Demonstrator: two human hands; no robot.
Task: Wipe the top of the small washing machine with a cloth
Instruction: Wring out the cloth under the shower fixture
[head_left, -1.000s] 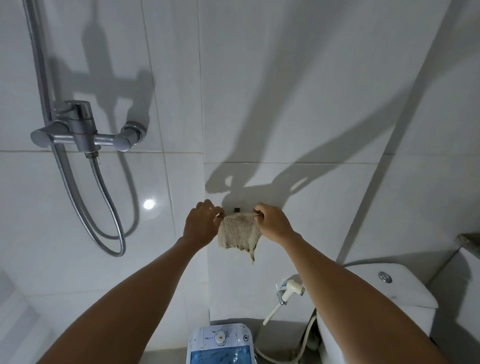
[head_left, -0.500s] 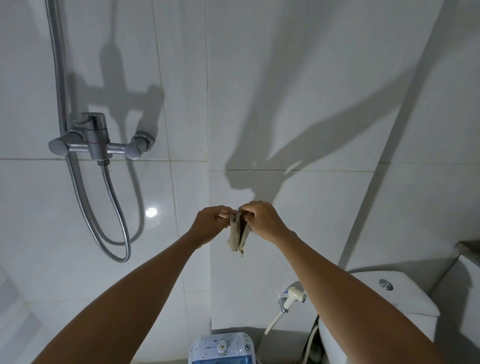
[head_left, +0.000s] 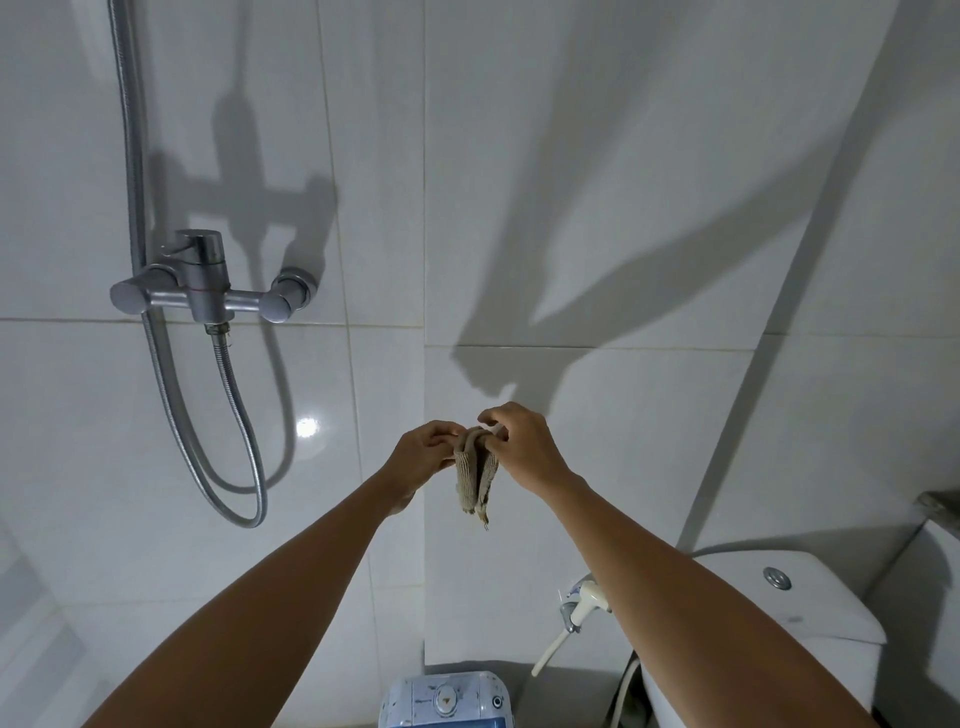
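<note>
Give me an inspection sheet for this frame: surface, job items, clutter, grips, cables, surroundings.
Surface: washing machine top only partly in view at bottom edge; not touched by the cloth.
Job's things: cloth bunched, hanging in the air between both hands, well above the machine.
Clutter: nothing seen.
Grips: left hand and right hand both pinch the cloth's top.
Cables: metal shower hose loops below the mixer tap; bidet sprayer hose by the toilet.
Surroundings: white tiled wall, toilet tank at right.
</note>
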